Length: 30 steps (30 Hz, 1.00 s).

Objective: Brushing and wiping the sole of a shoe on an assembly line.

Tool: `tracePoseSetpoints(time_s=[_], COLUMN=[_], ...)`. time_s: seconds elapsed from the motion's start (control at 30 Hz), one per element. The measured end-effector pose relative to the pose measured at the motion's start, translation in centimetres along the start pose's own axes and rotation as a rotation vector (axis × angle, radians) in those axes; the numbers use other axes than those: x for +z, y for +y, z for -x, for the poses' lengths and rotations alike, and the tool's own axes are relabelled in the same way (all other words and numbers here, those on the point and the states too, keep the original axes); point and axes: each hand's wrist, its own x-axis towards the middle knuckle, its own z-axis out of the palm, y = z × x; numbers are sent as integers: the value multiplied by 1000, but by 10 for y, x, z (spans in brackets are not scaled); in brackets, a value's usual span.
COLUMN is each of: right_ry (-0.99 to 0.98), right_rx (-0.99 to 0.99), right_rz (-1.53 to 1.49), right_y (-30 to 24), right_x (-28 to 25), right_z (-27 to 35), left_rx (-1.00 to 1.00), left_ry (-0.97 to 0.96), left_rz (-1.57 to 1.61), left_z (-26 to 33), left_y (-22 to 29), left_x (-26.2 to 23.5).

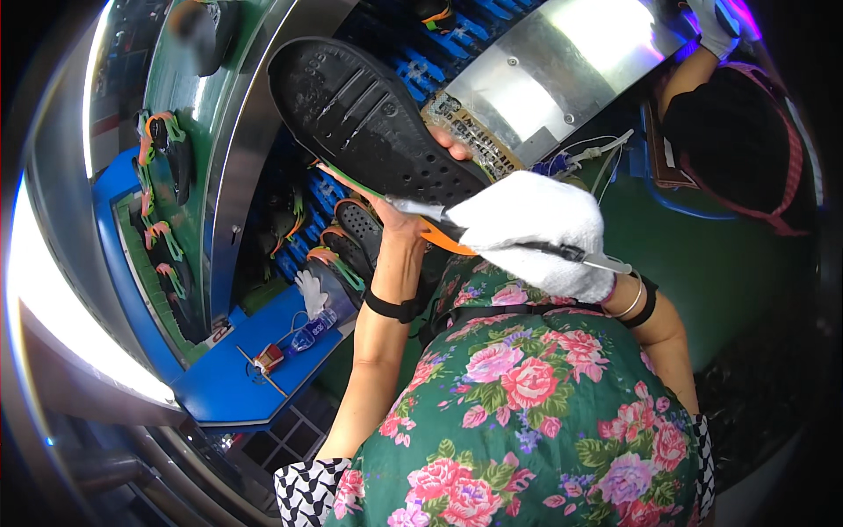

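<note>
Head view: left hand (397, 218), bare, grasping one black shoe (351, 114) from below; shoe lies ahead of it, long axis from far-left to near-right. Right hand (540, 230), gloved, closed round apparently one slim tool (420, 209), beside the shoe's near end. Left of left hand: one blue desk (219, 395), one bottle (313, 329), one loose white glove (312, 294).

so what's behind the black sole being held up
The left hand supports the black sole from behind; its fingertips show past the right edge. An orange strip shows below. The palm and the sole's far side are covered.
</note>
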Motion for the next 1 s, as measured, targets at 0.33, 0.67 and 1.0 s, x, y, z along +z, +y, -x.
tracePoseSetpoints(time_s=[0.33, 0.67, 1.0], right_ry=[-10, 15, -7], right_rx=[-16, -57, 2], right_rz=[15, 32, -5], right_y=[7, 6, 10], right_x=[-6, -5, -9], right_z=[10, 12, 14], left_rx=[40, 76, 36], left_ry=[18, -10, -220], left_rz=[-80, -168, -301], left_z=[-6, -7, -13], left_y=[1, 5, 16], left_x=[8, -1, -9])
